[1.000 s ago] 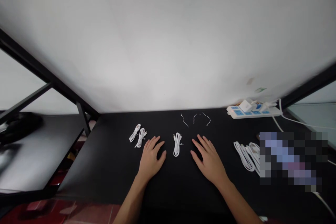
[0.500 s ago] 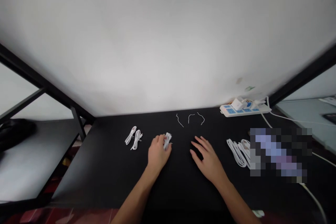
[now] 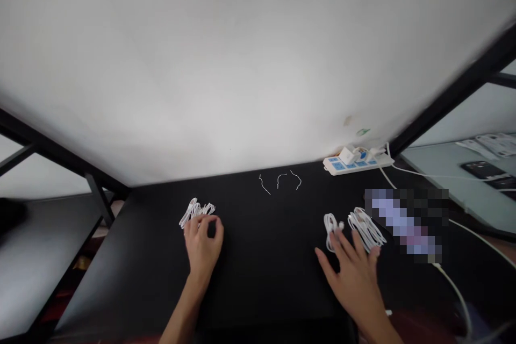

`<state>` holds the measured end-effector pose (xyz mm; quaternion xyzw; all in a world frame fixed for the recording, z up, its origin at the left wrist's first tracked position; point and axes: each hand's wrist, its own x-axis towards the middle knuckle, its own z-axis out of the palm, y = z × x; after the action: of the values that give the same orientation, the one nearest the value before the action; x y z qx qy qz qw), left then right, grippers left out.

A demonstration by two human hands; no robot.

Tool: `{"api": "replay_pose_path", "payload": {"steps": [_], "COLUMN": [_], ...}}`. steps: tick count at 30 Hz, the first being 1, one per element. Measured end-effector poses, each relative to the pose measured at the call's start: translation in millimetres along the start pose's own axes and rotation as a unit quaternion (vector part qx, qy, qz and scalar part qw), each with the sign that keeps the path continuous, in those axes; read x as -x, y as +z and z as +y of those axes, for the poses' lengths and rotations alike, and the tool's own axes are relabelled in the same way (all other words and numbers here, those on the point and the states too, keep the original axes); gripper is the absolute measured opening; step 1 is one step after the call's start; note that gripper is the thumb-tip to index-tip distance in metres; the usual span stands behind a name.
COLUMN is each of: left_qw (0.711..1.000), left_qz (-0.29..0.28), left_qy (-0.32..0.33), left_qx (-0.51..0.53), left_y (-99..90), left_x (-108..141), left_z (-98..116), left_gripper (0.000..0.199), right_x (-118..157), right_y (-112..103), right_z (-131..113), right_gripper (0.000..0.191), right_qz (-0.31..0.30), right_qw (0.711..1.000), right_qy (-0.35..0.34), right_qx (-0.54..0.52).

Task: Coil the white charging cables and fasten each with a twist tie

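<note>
My left hand is at the left group of white cable bundles, its thumb and index finger curled into a ring with the tips together. Its fingertips overlap the near edge of the bundles, and whatever they pinch cannot be made out. My right hand is open with spread fingers, its fingertips over the near end of a coiled white cable. Just right of that coil lies another white cable coil. Three thin white ties lie apart near the back of the black table.
A white power strip with plugs and cords stands at the back right, against the wall. A blurred-out object lies right of the coils, with a cord running from it. Black metal frame bars flank the table.
My left hand has moved left to the bundles, and the bundle it held is now beside them. My right hand has moved right to the coiled cables. The view has shifted right.
</note>
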<state>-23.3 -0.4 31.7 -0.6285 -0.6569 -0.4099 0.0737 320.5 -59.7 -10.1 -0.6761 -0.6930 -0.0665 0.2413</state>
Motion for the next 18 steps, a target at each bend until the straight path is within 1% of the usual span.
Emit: {"api": "replay_pose_path", "payload": {"steps": [1,2,4,5,6,8,10,12,13,14,15,18], "left_qw": [0.998,0.990,0.964,0.951,0.941,0.928,0.925,0.927,0.928,0.928,0.928,0.925], "left_qz": [-0.034,-0.078,-0.178,-0.216,-0.242,-0.280,-0.296,-0.296,-0.294,-0.293,-0.294,-0.304], "left_qy": [0.006,-0.002,-0.027,-0.031,-0.035,-0.042,-0.056,-0.074,-0.082,-0.086,-0.089,-0.089], "left_qx": [0.058,0.115,0.193,0.220,0.234,0.242,0.233,0.220,0.215,0.213,0.212,0.208], "left_y": [1.2,3.1,8.7,12.3,16.2,23.7,29.5,32.7,33.5,34.0,34.1,33.4], "left_x": [4.0,8.5,17.7,21.5,24.6,28.0,29.1,29.5,29.7,30.0,30.3,31.3], "left_z": [14.5,29.6,58.5,70.6,80.5,92.4,95.5,93.6,92.1,90.9,90.0,90.3], "left_gripper": [0.009,0.010,0.014,0.014,0.013,0.017,0.020,0.020,0.020,0.020,0.020,0.021], "right_x": [0.8,1.2,1.3,0.8,-0.1,-3.5,-9.2,-17.5,-22.3,-27.4,-32.5,-45.0], "right_y": [2.7,4.9,7.8,8.5,8.9,9.5,10.6,12.2,13.1,13.9,14.4,13.9], "right_z": [-8.8,-19.1,-42.8,-54.8,-65.9,-82.3,-88.7,-86.2,-83.0,-79.6,-76.4,-72.7], "right_gripper": [0.056,0.055,0.053,0.053,0.052,0.048,0.041,0.034,0.032,0.030,0.028,0.022], "right_qz": [-0.008,-0.018,-0.046,-0.062,-0.082,-0.108,-0.091,-0.048,-0.036,-0.039,-0.056,-0.128], "right_qw": [1.000,0.998,0.991,0.985,0.979,0.967,0.967,0.979,0.982,0.984,0.983,0.970], "right_qy": [-0.013,-0.024,-0.047,-0.059,-0.075,-0.102,-0.092,-0.042,-0.015,0.006,0.018,0.026], "right_qx": [-0.026,-0.054,-0.117,-0.147,-0.172,-0.209,-0.218,-0.196,-0.182,-0.174,-0.174,-0.205]}}
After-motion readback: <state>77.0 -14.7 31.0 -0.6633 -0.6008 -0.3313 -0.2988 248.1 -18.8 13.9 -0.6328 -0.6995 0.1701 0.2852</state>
